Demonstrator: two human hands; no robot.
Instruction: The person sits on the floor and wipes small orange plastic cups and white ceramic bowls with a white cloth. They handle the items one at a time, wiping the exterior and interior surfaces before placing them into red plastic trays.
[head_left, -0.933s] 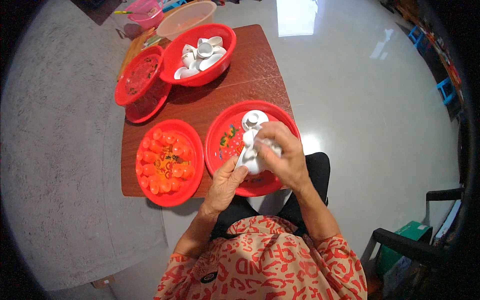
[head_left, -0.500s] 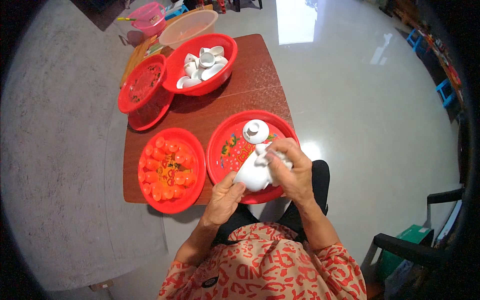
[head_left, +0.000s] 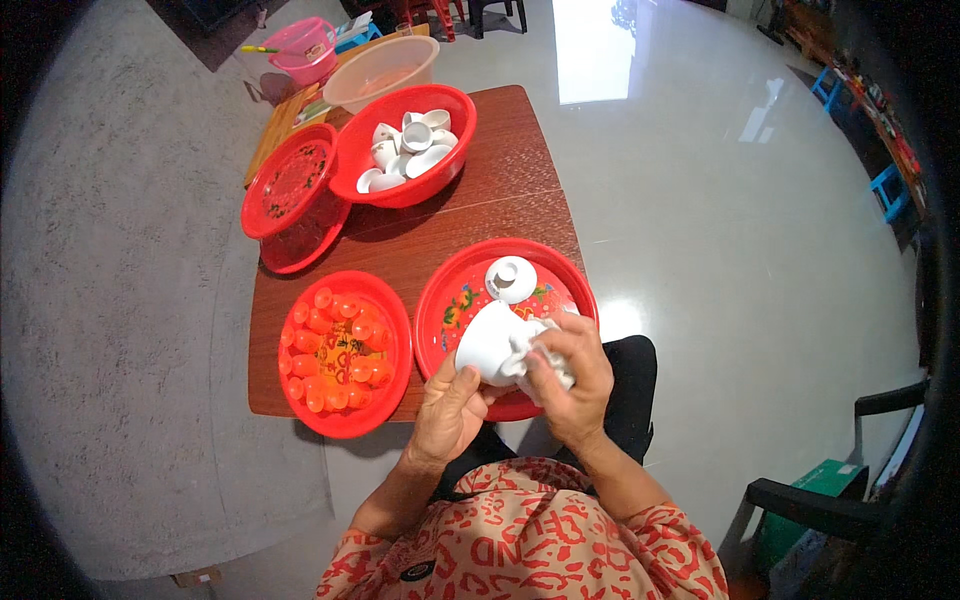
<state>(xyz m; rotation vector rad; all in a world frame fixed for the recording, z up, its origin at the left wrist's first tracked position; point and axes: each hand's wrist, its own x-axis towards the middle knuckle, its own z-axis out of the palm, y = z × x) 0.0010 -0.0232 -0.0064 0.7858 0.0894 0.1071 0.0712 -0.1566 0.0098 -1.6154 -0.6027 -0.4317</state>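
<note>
A white porcelain bowl (head_left: 487, 342) is tilted over the near part of a round red tray (head_left: 424, 310) with printed flowers. My left hand (head_left: 447, 418) is closed on the bowl's left and lower side, its thumb against the outer wall. In the grip of my right hand (head_left: 575, 385) is a crumpled white cloth (head_left: 543, 374), pressed against the bowl's right side; part of the cloth is hidden by the fingers. Beyond the bowl, a white lid (head_left: 511, 281) with a round knob lies knob-up in the tray.
Left of the tray, a red plate (head_left: 402, 365) holds several small orange cups. Farther back, a red basin (head_left: 455, 97) contains white cups, beside tilted red basins (head_left: 254, 200). A translucent basin (head_left: 385, 75) stands behind. All rest on a brown wooden table (head_left: 510, 215). A black-armed chair (head_left: 815, 508) is right.
The bowl has turned in my hands, and the cloth has shifted down along its right side. The whole table sits slightly lower in view.
</note>
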